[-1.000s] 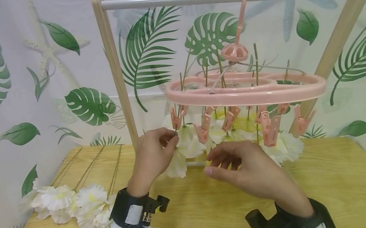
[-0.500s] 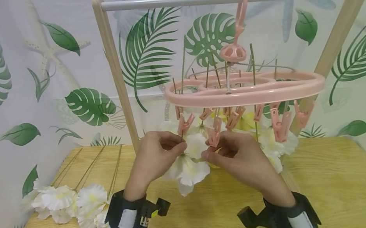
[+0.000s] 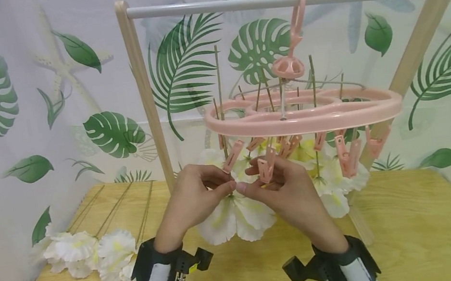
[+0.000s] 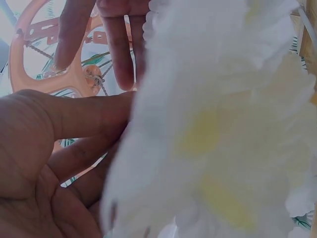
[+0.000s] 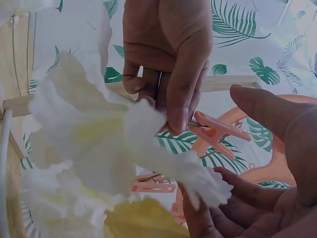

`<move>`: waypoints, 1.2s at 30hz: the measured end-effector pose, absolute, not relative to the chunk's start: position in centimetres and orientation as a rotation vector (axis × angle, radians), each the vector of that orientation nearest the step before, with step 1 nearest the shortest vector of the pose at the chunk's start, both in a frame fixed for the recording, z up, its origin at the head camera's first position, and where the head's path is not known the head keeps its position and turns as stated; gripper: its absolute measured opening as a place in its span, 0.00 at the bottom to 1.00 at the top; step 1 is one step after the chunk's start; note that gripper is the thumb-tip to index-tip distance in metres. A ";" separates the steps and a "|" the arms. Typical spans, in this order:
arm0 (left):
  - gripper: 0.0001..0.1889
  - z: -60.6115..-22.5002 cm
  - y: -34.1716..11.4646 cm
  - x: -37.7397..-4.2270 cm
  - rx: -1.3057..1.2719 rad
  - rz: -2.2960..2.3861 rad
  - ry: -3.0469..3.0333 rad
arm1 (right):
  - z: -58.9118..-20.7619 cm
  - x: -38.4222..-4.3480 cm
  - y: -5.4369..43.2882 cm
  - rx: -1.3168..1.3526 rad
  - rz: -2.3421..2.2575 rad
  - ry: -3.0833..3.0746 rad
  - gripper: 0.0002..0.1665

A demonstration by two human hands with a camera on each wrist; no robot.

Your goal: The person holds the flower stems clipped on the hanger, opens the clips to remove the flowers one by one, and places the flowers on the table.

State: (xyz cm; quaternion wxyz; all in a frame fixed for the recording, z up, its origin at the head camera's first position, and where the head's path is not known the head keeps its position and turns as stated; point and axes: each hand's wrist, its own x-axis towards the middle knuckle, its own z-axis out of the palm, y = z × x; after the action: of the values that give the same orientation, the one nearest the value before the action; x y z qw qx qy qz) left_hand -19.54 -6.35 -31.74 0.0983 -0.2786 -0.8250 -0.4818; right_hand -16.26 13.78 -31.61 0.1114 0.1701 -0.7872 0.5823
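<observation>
In the head view my left hand (image 3: 200,190) pinches the thin stem of a white artificial flower (image 3: 237,219) just above its petals. This stem runs up through the pink clip hanger, and a pink clip (image 3: 234,155) sits right above my fingertips. The right hand (image 3: 286,185) is close beside, its thumb tip near my left thumb. The right wrist view has its thumb and fingers spread apart around the petal edge (image 5: 198,178), without a grip. Petals (image 4: 223,124) fill much of the left wrist view and hide the left fingertips.
The pink hanger (image 3: 306,123) hangs by its hook from a white bar (image 3: 209,5) on a wooden frame (image 3: 144,94). Several clips and flowers (image 3: 332,183) dangle below it. More white flowers (image 3: 115,251) lie at the table's left, stems pointing back.
The hanger has turned a little, and the pinched flower has come nearer with my left hand. My right hand has moved left, up close to the left one.
</observation>
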 end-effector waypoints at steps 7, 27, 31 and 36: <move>0.03 -31.4 -6.3 -19.2 -0.904 -1.393 -2.441 | -31.0 -16.5 13.4 0.454 1.715 -2.349 0.26; 0.02 -30.8 -6.2 -18.4 -0.993 -1.280 -2.504 | -30.9 -16.9 12.6 0.521 1.939 -2.049 0.13; 0.02 -30.8 -6.1 -18.2 -0.978 -1.252 -2.524 | -30.9 -17.0 12.5 0.514 1.939 -2.016 0.07; 0.02 -30.7 -6.1 -18.0 -0.975 -1.255 -2.526 | -30.9 -16.9 12.6 0.532 1.956 -1.988 0.05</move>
State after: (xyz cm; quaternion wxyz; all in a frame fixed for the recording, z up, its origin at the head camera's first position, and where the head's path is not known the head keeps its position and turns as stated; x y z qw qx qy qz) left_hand -17.96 -6.07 -30.70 0.0785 -0.3256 -0.8438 -0.4193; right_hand -16.91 12.61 -30.90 0.1508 0.1853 -0.6922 0.6810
